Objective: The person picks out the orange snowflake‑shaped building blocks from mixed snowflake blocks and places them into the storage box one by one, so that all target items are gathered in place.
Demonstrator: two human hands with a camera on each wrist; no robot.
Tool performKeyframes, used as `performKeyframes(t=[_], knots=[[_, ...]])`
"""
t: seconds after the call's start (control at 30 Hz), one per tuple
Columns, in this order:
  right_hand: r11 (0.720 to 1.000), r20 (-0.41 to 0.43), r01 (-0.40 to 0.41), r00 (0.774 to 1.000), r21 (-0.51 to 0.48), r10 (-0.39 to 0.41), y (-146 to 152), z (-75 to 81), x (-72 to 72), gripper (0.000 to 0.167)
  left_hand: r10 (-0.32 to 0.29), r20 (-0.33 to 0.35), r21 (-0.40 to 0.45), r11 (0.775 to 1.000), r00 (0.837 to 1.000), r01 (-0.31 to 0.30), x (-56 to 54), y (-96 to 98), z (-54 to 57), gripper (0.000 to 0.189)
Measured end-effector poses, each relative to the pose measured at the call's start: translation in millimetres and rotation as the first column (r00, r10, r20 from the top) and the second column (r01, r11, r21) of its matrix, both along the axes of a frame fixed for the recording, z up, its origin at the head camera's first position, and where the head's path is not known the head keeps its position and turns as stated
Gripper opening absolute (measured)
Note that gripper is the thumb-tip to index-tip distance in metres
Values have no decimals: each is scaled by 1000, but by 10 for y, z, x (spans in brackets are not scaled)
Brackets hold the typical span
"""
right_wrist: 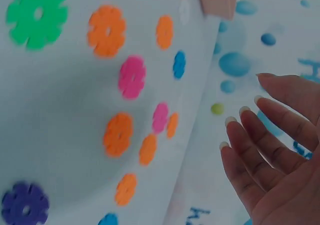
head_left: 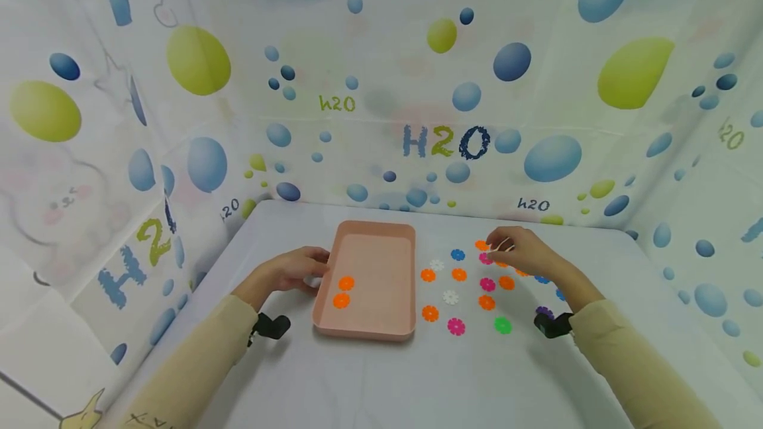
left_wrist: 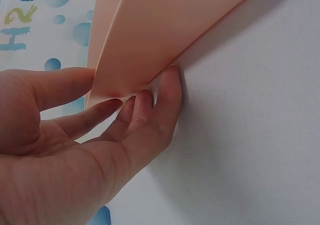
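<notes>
A pink rectangular tray [head_left: 381, 263] lies on the table, with two orange snowflake discs [head_left: 342, 300] inside near its left wall. My left hand [head_left: 296, 270] grips the tray's left side; in the left wrist view the thumb is at the rim and the fingers [left_wrist: 169, 87] are at the bottom edge. To the right of the tray, my right hand [head_left: 524, 251] hovers over the loose discs. Its fingers [right_wrist: 265, 160] are spread and loosely bent, holding nothing in the right wrist view. Beneath it lie a pink disc [right_wrist: 132, 77] and several orange discs [right_wrist: 118, 135].
Around the right hand lie a green disc [head_left: 503, 326], a blue disc [head_left: 457, 255], white discs [head_left: 450, 297] and a purple disc [right_wrist: 25, 203]. A white cloth covers the table [head_left: 369, 382]. Curtains [head_left: 381, 85] printed with bubbles stand behind and on both sides.
</notes>
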State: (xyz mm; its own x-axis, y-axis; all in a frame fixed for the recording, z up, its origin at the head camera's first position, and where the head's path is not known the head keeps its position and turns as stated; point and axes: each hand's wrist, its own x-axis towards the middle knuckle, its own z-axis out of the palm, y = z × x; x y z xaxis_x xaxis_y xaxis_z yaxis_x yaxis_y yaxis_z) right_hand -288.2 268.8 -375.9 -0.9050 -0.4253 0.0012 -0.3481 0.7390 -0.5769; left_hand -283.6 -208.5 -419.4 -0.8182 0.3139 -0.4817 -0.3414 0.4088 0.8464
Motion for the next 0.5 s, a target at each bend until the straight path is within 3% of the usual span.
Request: performKeyframes(t=[0.5], knots=[[978,68,192,978,86,-198,625,-290,-109,38,8,2,-8,1000,1000,-8,11,7,18,60]])
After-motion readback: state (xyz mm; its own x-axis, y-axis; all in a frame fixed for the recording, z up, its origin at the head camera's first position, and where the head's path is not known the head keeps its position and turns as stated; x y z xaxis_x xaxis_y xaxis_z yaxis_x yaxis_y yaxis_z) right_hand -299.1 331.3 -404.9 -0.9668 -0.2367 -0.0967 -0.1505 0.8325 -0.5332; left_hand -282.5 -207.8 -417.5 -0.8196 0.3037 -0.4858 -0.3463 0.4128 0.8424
